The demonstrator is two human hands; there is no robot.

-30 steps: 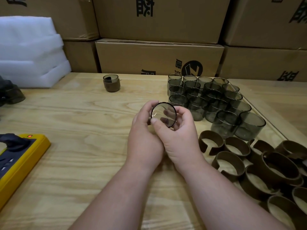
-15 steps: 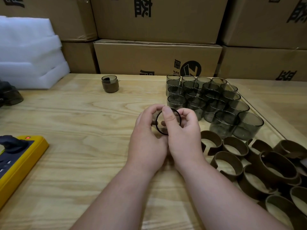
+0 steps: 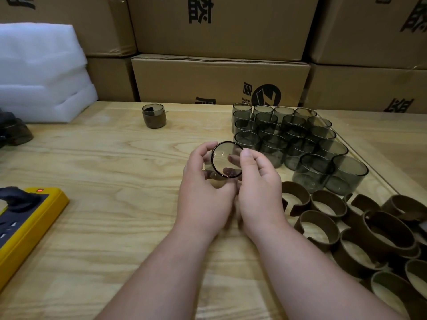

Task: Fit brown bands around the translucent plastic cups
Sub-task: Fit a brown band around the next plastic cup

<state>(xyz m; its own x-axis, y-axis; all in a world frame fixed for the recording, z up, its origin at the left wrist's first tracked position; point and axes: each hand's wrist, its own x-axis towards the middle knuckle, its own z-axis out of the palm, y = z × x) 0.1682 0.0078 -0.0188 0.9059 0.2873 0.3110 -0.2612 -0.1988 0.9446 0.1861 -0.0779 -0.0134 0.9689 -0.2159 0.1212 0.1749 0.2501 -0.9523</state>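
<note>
Centrally, left hand [image 3: 203, 195], right hand [image 3: 258, 195], gripping tilted translucent cup [image 3: 225, 161]

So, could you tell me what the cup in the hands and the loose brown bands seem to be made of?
The held cup looks like smoky, glossy clear plastic: fingers show through its wall. The brown bands look matte, perhaps leather-like or card; the split rings stand curled.
</note>
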